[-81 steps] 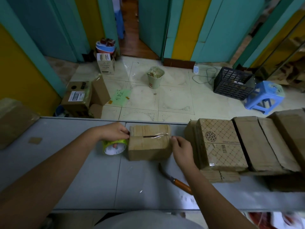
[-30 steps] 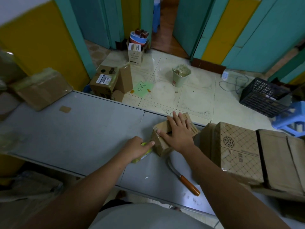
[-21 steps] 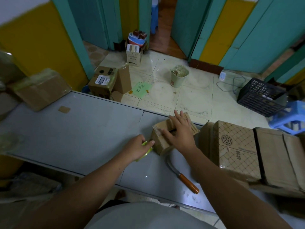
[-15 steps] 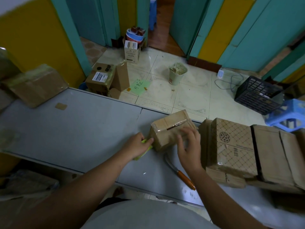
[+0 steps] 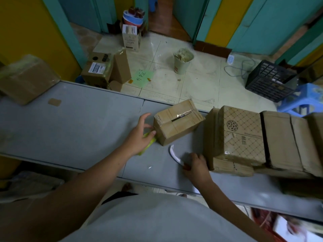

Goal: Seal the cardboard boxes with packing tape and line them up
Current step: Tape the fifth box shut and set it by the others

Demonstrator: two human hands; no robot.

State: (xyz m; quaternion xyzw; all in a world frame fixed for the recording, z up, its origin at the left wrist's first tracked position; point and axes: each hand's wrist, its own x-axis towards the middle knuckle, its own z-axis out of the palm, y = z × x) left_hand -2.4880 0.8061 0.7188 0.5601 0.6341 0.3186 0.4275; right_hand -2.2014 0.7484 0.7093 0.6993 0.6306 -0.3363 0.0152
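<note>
A small cardboard box [image 5: 176,126] stands on the grey table [image 5: 70,123], clear tape across its top seam. My left hand [image 5: 139,137] lies just left of it, holding a yellow-green tape roll [image 5: 148,143] against the box's left end, with the index finger lifted. My right hand [image 5: 196,165] is nearer the front edge, fingers curled round the orange handle of a knife [image 5: 174,154] whose curved blade points toward the small box. To the right, a patterned box [image 5: 243,135] leads a row of plain boxes [image 5: 281,138].
A larger taped box [image 5: 26,79] lies at the table's far left. On the tiled floor beyond are open cartons [image 5: 103,70], a paper bucket [image 5: 182,61], a black crate [image 5: 269,81] and a blue stool [image 5: 300,100].
My right hand left the top of the small box, came back toward me and took the knife handle. The left hand stayed at the tape roll.
</note>
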